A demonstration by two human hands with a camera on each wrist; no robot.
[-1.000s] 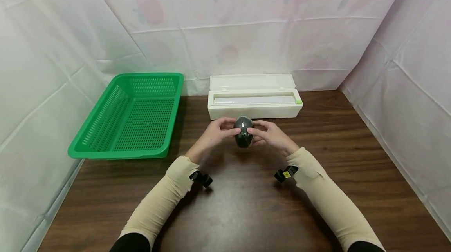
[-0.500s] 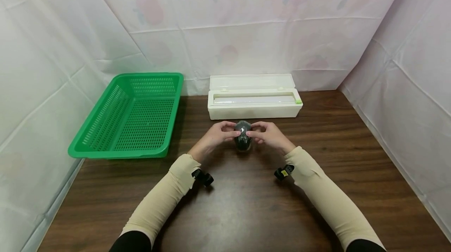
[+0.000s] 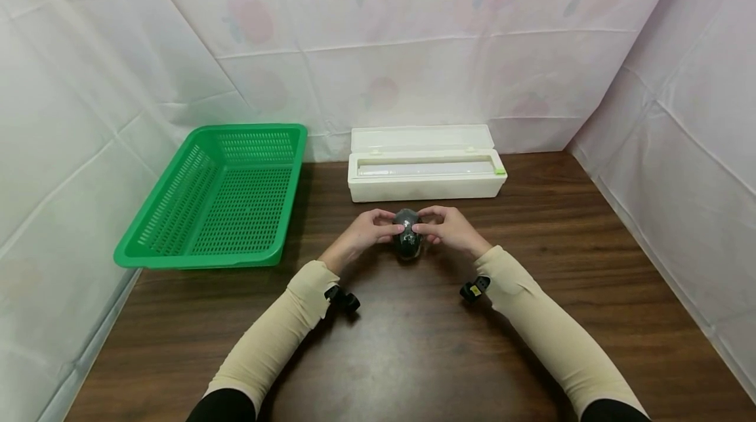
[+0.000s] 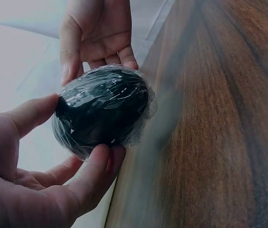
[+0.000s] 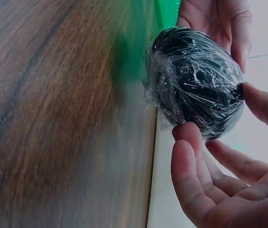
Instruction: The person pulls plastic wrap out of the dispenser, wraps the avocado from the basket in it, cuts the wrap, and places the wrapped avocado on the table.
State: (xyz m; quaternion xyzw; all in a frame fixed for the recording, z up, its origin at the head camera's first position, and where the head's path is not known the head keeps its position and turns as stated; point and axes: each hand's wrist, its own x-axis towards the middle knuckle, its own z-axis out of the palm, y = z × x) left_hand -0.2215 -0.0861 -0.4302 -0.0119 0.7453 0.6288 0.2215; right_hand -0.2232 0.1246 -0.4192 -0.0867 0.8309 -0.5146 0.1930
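A dark, egg-shaped avocado [image 3: 407,238] wrapped in clear cling film is held between both hands over the table. My left hand [image 3: 364,232] pinches its left side, thumb on the near face and fingertips behind. On the opposite side, my right hand [image 3: 451,230] grips it the same way. Close up in the left wrist view, the film over the avocado [image 4: 103,107] is creased and shiny, with a loose crumpled part at one end. The right wrist view shows that bunched film [image 5: 162,90] above the wood surface.
Behind the hands stands a white cling film dispenser box [image 3: 425,187] with its lid raised and a roll inside. To the left sits a green plastic basket [image 3: 277,254]. White patterned cloth [image 3: 384,28] encloses the brown wooden table [image 3: 407,356].
Both hands have come slightly nearer to the person and lower, bringing the wrapped avocado with them. The grip on it stays much the same.
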